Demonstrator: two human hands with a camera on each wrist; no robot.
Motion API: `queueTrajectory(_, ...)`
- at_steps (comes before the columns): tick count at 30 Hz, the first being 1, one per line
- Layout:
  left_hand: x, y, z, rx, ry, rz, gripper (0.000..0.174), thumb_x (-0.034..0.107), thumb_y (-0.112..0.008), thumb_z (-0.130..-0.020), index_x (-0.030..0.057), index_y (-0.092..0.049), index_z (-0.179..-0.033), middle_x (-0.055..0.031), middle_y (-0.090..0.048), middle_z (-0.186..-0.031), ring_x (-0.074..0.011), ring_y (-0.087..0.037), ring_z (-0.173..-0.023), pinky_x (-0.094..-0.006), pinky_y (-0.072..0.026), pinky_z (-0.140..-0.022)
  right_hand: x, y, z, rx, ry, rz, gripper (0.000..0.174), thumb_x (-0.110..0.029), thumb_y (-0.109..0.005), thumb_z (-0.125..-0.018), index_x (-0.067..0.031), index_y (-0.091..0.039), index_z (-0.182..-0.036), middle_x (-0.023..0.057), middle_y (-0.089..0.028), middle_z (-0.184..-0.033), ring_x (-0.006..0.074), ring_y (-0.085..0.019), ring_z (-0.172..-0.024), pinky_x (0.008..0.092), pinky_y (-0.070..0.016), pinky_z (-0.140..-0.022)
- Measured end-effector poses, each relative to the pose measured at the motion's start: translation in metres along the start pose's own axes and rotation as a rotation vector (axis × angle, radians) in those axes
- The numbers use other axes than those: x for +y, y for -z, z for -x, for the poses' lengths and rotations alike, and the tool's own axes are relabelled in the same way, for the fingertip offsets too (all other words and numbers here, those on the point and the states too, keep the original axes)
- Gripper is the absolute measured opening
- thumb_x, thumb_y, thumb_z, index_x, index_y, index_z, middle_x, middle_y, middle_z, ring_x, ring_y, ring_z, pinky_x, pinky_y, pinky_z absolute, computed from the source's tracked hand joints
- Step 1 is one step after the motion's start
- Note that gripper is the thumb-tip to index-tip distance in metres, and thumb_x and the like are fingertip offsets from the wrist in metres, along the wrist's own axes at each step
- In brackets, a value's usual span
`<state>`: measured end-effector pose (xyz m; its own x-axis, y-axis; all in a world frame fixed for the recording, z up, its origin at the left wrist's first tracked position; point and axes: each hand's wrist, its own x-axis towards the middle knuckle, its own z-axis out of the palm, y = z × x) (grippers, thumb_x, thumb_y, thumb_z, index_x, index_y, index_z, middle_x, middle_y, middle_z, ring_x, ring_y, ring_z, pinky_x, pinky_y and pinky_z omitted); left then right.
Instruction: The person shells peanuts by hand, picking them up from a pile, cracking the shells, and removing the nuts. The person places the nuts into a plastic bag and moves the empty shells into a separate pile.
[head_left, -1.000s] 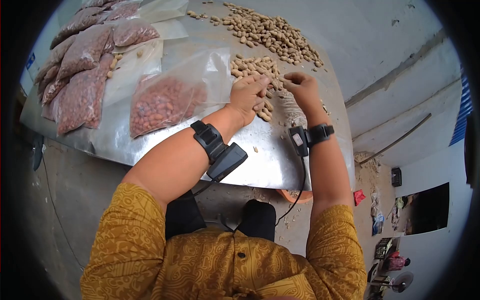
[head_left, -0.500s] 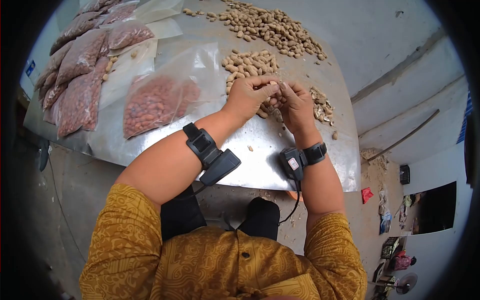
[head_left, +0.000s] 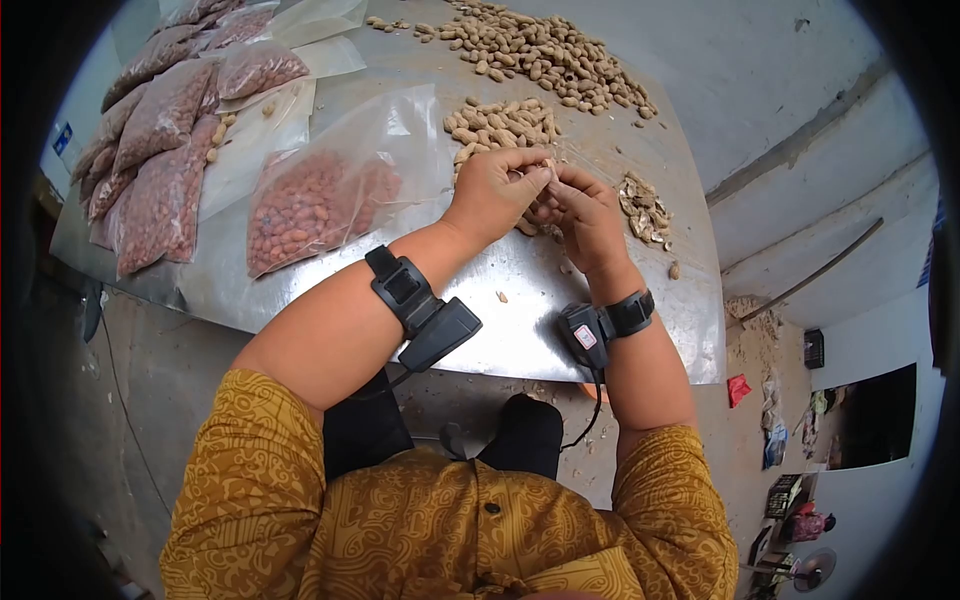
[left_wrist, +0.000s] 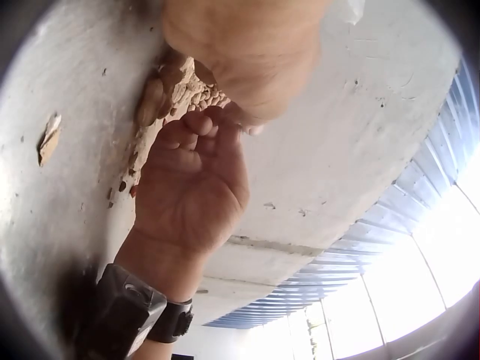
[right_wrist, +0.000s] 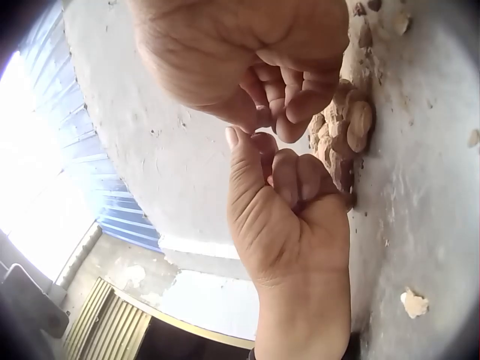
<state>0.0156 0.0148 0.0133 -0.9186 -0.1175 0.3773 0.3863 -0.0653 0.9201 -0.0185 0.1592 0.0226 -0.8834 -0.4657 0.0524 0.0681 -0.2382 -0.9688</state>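
My left hand [head_left: 492,197] and right hand [head_left: 597,225] meet fingertip to fingertip above the metal table [head_left: 480,300]. Thumbs and fingers pinch a small pale peanut [head_left: 548,167], mostly covered by the fingertips. In the right wrist view, the left hand [right_wrist: 289,225] has its thumb up and its other fingers curled inward. The left wrist view shows the right hand [left_wrist: 191,180] palm-on with bent fingers. Just beyond the hands lies a small heap of unshelled peanuts [head_left: 505,122]. Broken shells [head_left: 645,208] are piled right of the right hand.
A clear bag of red peanut kernels [head_left: 305,220] lies left of the hands. Filled bags [head_left: 165,120] are stacked at the far left, beside flat plastic bags [head_left: 260,140]. A larger heap of unshelled peanuts [head_left: 550,55] spreads along the back. One shell fragment [head_left: 502,297] lies near the front edge.
The hands stood slightly apart a second ago; the right hand came left and its fingertips joined the left's. The shell pile at right came into view. Since half a second ago, only the fingers shifted slightly.
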Motion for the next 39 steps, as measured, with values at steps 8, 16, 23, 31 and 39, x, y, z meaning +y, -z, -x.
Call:
queueTrajectory(8,-0.002,0.002,-0.001,-0.048,0.015,0.006,0.027,0.010,-0.056,-0.083,-0.0061,-0.059,-0.105,-0.0081,-0.064,-0.082,-0.0088,-0.059,-0.065,-0.0206,-0.0495,-0.057,-0.003,-0.008,0.005,0.108,0.141,0.300,0.019,-0.017,-0.060,-0.083,0.0004,-0.063,-0.090,0.0019,-0.059,-0.071,0.0057,-0.053,-0.060,0.0182,-0.0432,-0.055)
queueTrajectory(16,-0.006,0.001,-0.003,-0.083,0.100,0.050,0.024,0.007,-0.053,-0.084,-0.0077,-0.056,-0.103,-0.0097,-0.062,-0.085,-0.0117,-0.060,-0.063,-0.0244,-0.0532,-0.051,-0.005,-0.013,0.009,0.162,0.245,0.469,0.018,-0.017,-0.062,-0.083,0.0010,-0.064,-0.086,0.0015,-0.059,-0.067,0.0060,-0.052,-0.056,0.0184,-0.0423,-0.051)
queueTrajectory(23,-0.010,-0.001,-0.002,-0.028,0.007,-0.027,0.020,0.006,-0.053,-0.083,-0.0062,-0.057,-0.098,-0.0100,-0.061,-0.088,-0.0103,-0.058,-0.068,-0.0235,-0.0524,-0.055,-0.004,-0.016,0.010,0.178,0.296,0.497,0.016,-0.014,-0.061,-0.082,0.0020,-0.063,-0.082,0.0004,-0.057,-0.063,0.0052,-0.050,-0.053,0.0184,-0.0401,-0.049)
queueTrajectory(31,-0.005,-0.007,0.000,0.011,0.131,0.238,0.017,0.007,-0.052,-0.083,-0.0042,-0.057,-0.095,-0.0077,-0.061,-0.080,-0.0104,-0.058,-0.062,-0.0223,-0.0489,-0.053,0.002,-0.017,0.009,0.205,0.259,0.255,0.014,-0.011,-0.059,-0.082,0.0022,-0.063,-0.080,0.0022,-0.057,-0.064,0.0062,-0.050,-0.053,0.0189,-0.0398,-0.048)
queueTrajectory(39,0.000,-0.014,0.004,0.093,0.101,0.375,0.015,0.004,-0.053,-0.083,-0.0065,-0.055,-0.093,-0.0063,-0.060,-0.069,-0.0084,-0.054,-0.053,-0.0209,-0.0435,-0.046,0.010,-0.022,0.003,0.188,0.155,-0.085,0.013,-0.009,-0.055,-0.083,0.0015,-0.061,-0.082,0.0044,-0.057,-0.066,0.0091,-0.049,-0.050,0.0204,-0.0378,-0.045)
